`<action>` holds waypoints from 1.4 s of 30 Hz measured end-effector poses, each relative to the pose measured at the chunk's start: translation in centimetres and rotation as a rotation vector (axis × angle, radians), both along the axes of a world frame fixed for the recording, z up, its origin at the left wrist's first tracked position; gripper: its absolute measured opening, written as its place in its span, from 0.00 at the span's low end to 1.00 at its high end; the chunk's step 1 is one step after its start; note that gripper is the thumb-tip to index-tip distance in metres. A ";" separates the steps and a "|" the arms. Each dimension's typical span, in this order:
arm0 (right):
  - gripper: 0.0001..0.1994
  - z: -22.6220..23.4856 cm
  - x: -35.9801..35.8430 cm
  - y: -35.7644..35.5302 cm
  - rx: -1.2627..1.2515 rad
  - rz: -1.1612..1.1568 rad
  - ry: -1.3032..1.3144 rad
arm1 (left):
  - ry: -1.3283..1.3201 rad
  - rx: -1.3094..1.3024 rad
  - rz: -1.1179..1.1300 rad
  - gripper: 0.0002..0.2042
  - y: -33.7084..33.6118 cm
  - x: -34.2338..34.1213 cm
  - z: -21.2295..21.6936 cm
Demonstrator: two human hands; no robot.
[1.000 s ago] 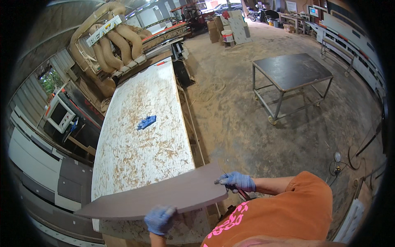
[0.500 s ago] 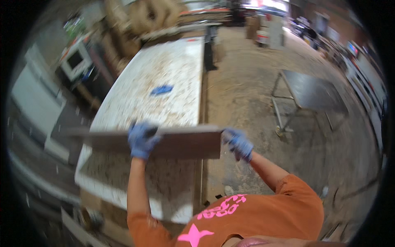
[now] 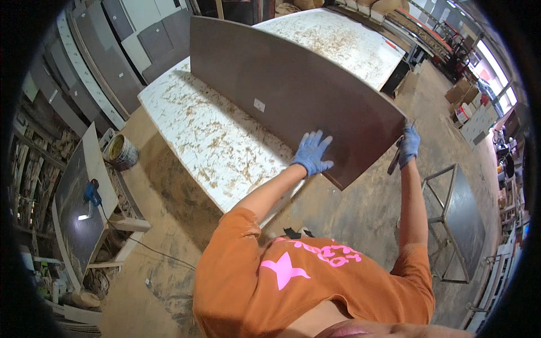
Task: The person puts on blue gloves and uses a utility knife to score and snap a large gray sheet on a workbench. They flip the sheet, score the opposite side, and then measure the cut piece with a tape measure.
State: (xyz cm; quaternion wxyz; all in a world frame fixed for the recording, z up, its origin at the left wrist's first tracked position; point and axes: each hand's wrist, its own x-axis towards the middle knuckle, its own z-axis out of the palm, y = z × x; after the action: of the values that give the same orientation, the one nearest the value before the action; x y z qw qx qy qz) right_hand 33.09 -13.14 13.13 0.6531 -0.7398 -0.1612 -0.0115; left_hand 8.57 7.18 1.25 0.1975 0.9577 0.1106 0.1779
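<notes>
A long brown panel [image 3: 242, 73] stands on its long edge, tilted, across a white table [image 3: 194, 149], its right end past the table's edge. My left hand [image 3: 313, 155], in a blue glove, rests flat on the panel's lower face with its fingers spread. At the panel's upper right corner, my gloved right hand [image 3: 409, 147] is closed round a slim dark hand tool [image 3: 393, 162]. The tool lies close along the panel's short end; its exact kind is unclear. Whether these fingers also grip the panel is hidden.
Shavings litter the white tabletop. A metal-framed dark table [image 3: 465, 217] stands at right. On the left are a bucket [image 3: 122, 152], leaning boards [image 3: 104, 45] and a lit blue power tool [image 3: 92, 194] on a dark board, its cord trailing over the floor.
My view has swung left. The panel now shows its broad face, slanting from far left to near right. My left hand has gone from its upper edge to its lower face.
</notes>
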 end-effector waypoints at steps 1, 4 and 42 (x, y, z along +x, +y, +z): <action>0.20 -0.1 0.5 0.5 0.022 -0.019 0.015 | 0.052 -0.010 0.016 0.44 -0.8 -1.2 -2.0; 0.21 -1.2 2.5 0.0 0.003 -0.041 0.125 | 0.165 -0.055 0.055 0.45 -2.8 -4.0 -5.0; 0.20 -27.3 -26.7 -13.0 -0.455 0.268 0.669 | -0.127 -1.050 0.940 0.30 -11.2 -39.3 -17.9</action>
State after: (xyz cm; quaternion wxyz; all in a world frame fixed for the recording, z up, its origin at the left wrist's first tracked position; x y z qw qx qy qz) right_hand 6.41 -26.17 -14.14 0.4850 -0.8006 -0.0337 0.3502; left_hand -30.70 -4.03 -16.62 0.5417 0.5743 0.5718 0.2232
